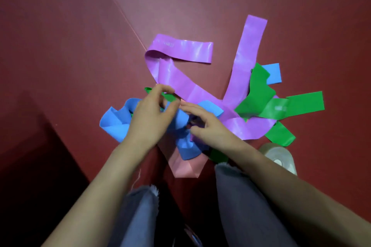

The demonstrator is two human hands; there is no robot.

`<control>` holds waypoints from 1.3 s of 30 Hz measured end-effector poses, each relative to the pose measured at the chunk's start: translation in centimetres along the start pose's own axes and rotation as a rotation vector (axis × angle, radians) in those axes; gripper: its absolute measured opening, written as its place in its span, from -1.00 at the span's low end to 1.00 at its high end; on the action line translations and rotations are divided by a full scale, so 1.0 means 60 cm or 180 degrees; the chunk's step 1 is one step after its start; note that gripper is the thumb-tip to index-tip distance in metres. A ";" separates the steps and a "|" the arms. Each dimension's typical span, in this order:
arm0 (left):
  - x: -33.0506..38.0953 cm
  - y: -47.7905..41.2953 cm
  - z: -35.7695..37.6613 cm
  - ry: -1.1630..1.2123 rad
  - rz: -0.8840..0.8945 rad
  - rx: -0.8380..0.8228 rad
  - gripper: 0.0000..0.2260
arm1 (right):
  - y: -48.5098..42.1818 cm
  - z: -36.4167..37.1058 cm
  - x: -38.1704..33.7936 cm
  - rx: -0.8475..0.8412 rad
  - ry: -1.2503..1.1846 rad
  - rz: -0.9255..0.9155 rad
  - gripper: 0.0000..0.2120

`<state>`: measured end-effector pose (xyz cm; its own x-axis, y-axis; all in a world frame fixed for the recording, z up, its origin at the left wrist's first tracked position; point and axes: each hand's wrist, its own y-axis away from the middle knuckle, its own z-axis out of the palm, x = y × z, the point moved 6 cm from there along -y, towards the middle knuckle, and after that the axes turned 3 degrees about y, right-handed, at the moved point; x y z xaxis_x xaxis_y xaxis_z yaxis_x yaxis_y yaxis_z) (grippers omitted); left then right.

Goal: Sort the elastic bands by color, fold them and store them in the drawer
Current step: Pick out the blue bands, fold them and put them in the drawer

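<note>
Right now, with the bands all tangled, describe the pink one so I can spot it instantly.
Start at the pile on the red floor, then go to its near edge, by the person's legs. The pink band pokes out there from under the crumpled blue band. It is the only pale pink piece; the purple bands are glossier and lie farther out.
</note>
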<state>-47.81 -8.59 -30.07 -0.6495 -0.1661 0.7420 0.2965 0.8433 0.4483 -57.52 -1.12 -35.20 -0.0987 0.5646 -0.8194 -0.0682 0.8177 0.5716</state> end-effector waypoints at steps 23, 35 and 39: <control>0.074 -0.003 -0.032 0.1218 0.0774 0.0374 -0.90 | 0.015 -0.042 -0.103 0.0125 -0.0668 -0.0608 -0.63; 0.120 0.011 -0.039 0.0917 0.1303 0.0352 -0.88 | -0.004 0.033 -0.089 -0.0196 -0.0321 0.0125 -0.82; 0.085 0.006 -0.040 0.1094 0.0794 0.0475 -0.78 | 0.027 0.096 -0.060 -0.1417 -0.0431 0.0896 -0.83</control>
<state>-49.32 -10.37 -24.96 -0.2931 -0.0871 0.9521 0.2939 0.9394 0.1765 -51.58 -1.20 -31.59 -0.0471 0.7883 -0.6134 -0.4743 0.5228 0.7083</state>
